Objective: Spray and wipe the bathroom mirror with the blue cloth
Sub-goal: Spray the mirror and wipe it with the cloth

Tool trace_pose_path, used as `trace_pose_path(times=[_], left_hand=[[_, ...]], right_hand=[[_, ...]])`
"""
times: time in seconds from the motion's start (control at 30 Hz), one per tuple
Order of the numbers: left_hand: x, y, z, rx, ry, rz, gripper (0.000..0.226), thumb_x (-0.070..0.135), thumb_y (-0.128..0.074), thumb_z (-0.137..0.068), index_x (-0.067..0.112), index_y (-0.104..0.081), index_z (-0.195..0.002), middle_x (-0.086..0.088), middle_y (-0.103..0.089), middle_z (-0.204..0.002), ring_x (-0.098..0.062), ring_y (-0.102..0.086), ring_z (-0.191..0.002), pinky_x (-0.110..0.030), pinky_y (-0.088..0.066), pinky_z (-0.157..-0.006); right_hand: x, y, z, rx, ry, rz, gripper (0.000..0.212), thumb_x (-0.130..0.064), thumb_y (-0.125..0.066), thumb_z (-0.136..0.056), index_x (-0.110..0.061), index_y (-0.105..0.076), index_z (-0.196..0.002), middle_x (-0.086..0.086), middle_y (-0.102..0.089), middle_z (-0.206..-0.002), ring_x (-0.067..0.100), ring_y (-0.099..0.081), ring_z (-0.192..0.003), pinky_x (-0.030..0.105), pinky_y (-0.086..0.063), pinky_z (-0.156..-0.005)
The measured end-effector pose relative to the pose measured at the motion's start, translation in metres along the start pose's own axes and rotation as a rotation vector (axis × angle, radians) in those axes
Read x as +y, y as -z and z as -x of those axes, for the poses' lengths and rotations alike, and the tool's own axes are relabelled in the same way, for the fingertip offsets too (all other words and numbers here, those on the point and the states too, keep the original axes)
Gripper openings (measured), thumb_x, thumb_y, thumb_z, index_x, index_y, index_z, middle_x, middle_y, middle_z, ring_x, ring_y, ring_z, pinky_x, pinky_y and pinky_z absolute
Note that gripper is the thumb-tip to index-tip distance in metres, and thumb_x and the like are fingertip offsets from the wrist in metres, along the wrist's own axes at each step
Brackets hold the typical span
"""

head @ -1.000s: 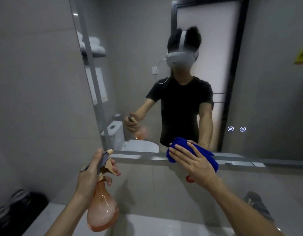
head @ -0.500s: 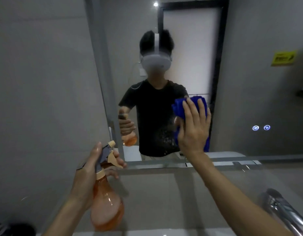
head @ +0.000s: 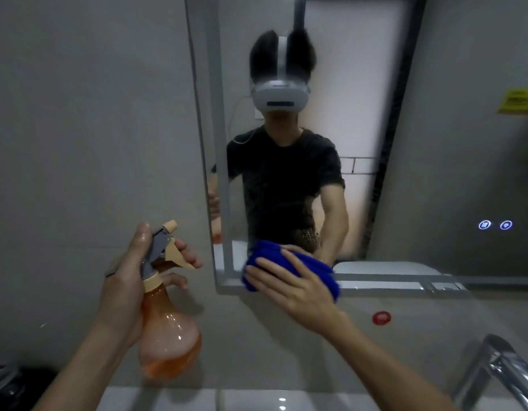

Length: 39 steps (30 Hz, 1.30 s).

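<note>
The right hand (head: pixel 298 289) lies flat with its fingers spread and straight, pressing the blue cloth (head: pixel 289 264) against the mirror (head: pixel 434 173) at its bottom left corner, where the cloth overlaps the lower frame edge. Half a second ago that hand and cloth were higher on the glass, fingers pointing upward over the reflected torso; now they have come down and leftward, the fingers pointing up and to the left. This is close to where the cloth sat a full second ago, though then it lay farther from the corner. The left hand (head: pixel 129 286) grips the spray bottle (head: pixel 164 327) by its neck, thumb up along the grey head and fingers curled round the beige trigger, upright and just left of the mirror's edge, in front of the grey wall; its hold looks the same as in both earlier frames. The bottle's rounded orange body shows a little liquid at the bottom. A patch of fine droplets remains on the glass just above the cloth. Below the mirror a small red round sticker (head: pixel 381 318) sits on the wall, and a chrome tap (head: pixel 500 372) shows at the lower right. Two small lit touch icons (head: pixel 495 225) glow on the mirror's right side.
</note>
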<state>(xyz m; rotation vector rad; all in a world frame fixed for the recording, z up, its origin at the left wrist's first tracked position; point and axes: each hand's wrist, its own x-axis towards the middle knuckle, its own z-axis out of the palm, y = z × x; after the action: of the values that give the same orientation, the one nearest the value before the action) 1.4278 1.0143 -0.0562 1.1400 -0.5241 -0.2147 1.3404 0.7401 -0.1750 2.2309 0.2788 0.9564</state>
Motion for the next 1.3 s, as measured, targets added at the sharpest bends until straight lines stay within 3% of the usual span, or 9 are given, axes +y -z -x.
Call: trace_pose_path(times=[0.1, 0.2, 0.4, 0.53, 0.63, 0.73, 1.0, 1.2, 1.3], left_hand=[[-0.011, -0.011, -0.003, -0.021, 0.039, 0.019, 0.052, 0.053, -0.048, -0.091, 0.005, -0.068, -0.091, -0.022, -0.065, -0.081, -0.039, -0.066, -0.079, -0.029, -0.050, -0.046], [-0.021, -0.022, -0.006, -0.060, 0.054, 0.009, 0.053, 0.052, -0.048, -0.092, 0.003, -0.068, -0.093, -0.024, -0.065, -0.085, -0.037, -0.067, -0.078, -0.030, -0.051, -0.047], [-0.018, -0.032, -0.005, -0.070, 0.043, 0.040, 0.054, 0.052, -0.047, -0.093, 0.004, -0.070, -0.088, -0.023, -0.066, -0.082, -0.035, -0.067, -0.077, -0.031, -0.052, -0.048], [-0.009, -0.025, 0.000, -0.060, 0.058, 0.079, 0.052, 0.052, -0.048, -0.093, 0.005, -0.069, -0.087, -0.020, -0.065, -0.079, -0.034, -0.067, -0.077, -0.028, -0.053, -0.047], [-0.006, -0.026, 0.004, -0.054, 0.048, 0.049, 0.054, 0.051, -0.045, -0.094, 0.001, -0.064, -0.092, -0.019, -0.066, -0.077, -0.033, -0.068, -0.076, -0.028, -0.053, -0.047], [-0.008, -0.033, 0.008, -0.056, 0.049, 0.030, 0.054, 0.050, -0.044, -0.095, 0.000, -0.063, -0.093, -0.019, -0.066, -0.078, -0.031, -0.069, -0.074, -0.028, -0.053, -0.047], [-0.016, -0.057, 0.008, -0.100, 0.033, -0.035, 0.059, 0.062, -0.055, -0.086, 0.005, -0.071, -0.092, -0.024, -0.065, -0.086, -0.038, -0.067, -0.081, -0.032, -0.051, -0.048], [-0.002, -0.047, 0.005, -0.094, -0.025, -0.026, 0.055, 0.054, -0.044, -0.094, 0.007, -0.071, -0.086, -0.023, -0.066, -0.082, -0.041, -0.066, -0.082, -0.032, -0.053, -0.048], [0.010, -0.034, 0.004, -0.063, -0.063, -0.032, 0.053, 0.051, -0.041, -0.095, 0.010, -0.071, -0.084, -0.021, -0.066, -0.079, -0.036, -0.067, -0.078, -0.030, -0.053, -0.047]], right_hand=[[0.048, 0.010, 0.066, 0.069, -0.146, 0.018, 0.049, -0.003, -0.043, -0.103, -0.014, -0.042, -0.151, 0.001, -0.035, -0.160, 0.023, -0.028, -0.150, 0.058, -0.028, -0.118], [0.094, 0.028, 0.080, 0.201, -0.416, 0.001, 0.055, 0.000, -0.063, -0.091, -0.010, -0.052, -0.144, 0.007, -0.044, -0.154, 0.027, -0.032, -0.148, 0.062, -0.027, -0.116], [0.109, 0.053, -0.049, 0.574, -0.992, 0.001, 0.042, -0.019, -0.054, -0.101, -0.003, -0.053, -0.141, 0.011, -0.051, -0.149, 0.035, -0.039, -0.143, 0.056, -0.029, -0.118], [0.057, 0.046, -0.098, 0.529, -0.723, -0.056, 0.054, -0.005, -0.063, -0.092, -0.004, -0.051, -0.144, 0.012, -0.046, -0.152, 0.033, -0.037, -0.145, 0.060, -0.029, -0.116], [0.015, 0.025, -0.071, 0.258, -0.254, -0.043, 0.055, -0.008, -0.052, -0.098, -0.010, -0.040, -0.152, 0.007, -0.035, -0.160, 0.027, -0.026, -0.151, 0.057, -0.021, -0.121], [0.012, 0.009, -0.015, 0.077, -0.091, -0.018, 0.057, -0.010, -0.044, -0.102, -0.013, -0.029, -0.157, 0.002, -0.023, -0.165, 0.023, -0.017, -0.154, 0.053, -0.018, -0.123], [0.095, 0.029, 0.095, 0.182, -0.456, -0.013, 0.064, 0.002, -0.070, -0.084, -0.007, -0.050, -0.144, 0.008, -0.046, -0.153, 0.031, -0.037, -0.145, 0.062, -0.032, -0.114], [0.123, 0.057, -0.030, 0.571, -0.957, -0.030, 0.043, -0.014, -0.056, -0.100, -0.003, -0.052, -0.142, 0.012, -0.049, -0.150, 0.036, -0.036, -0.144, 0.057, -0.029, -0.117], [0.113, 0.068, -0.101, 0.603, -1.010, -0.075, 0.047, -0.016, -0.055, -0.099, -0.005, -0.049, -0.145, 0.011, -0.046, -0.153, 0.034, -0.035, -0.145, 0.056, -0.028, -0.118]])
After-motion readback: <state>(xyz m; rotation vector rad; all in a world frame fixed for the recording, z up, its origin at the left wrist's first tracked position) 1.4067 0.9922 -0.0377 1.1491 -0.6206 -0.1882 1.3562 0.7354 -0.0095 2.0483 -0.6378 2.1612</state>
